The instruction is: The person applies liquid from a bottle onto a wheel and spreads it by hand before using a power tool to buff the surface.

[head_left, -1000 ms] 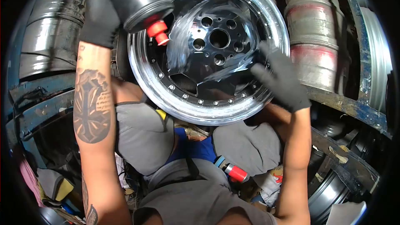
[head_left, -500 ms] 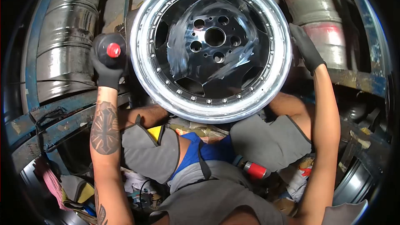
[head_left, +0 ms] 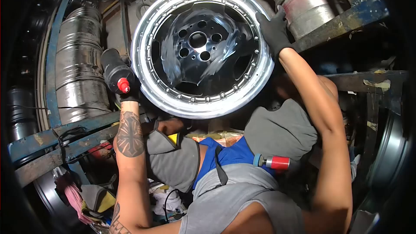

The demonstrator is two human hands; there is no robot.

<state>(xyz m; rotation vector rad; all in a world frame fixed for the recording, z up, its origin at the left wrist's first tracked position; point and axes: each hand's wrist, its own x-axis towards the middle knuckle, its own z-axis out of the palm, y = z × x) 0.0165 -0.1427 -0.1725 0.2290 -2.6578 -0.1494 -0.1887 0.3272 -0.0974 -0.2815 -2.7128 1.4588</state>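
A black alloy wheel [head_left: 167, 39] with a polished lip and smeared whitish compound on its face stands tilted in front of my legs. My left hand [head_left: 129, 97], in a dark glove, is wrapped round a black squeeze bottle [head_left: 113, 70] at the wheel's left edge. The bottle's red nozzle [head_left: 124, 85] points toward me, and most of the fingers are hidden behind the bottle. At the upper right of the wheel, my gloved right hand [head_left: 275, 32] grips the lip, its thumb over the front and its fingers around the outer edge.
A small red tool with a blue end [head_left: 278, 162] lies on my lap. Stacked metal wheel barrels [head_left: 82, 60] stand at left, and more [head_left: 307, 8] at upper right. Blue metal frames [head_left: 56, 138] flank both sides. A pink cloth [head_left: 74, 199] hangs lower left.
The view has shifted. My right hand has moved up along the wheel lip and now grips it. The bottle has tipped, its nozzle lower and toward me; the wheel has turned slightly.
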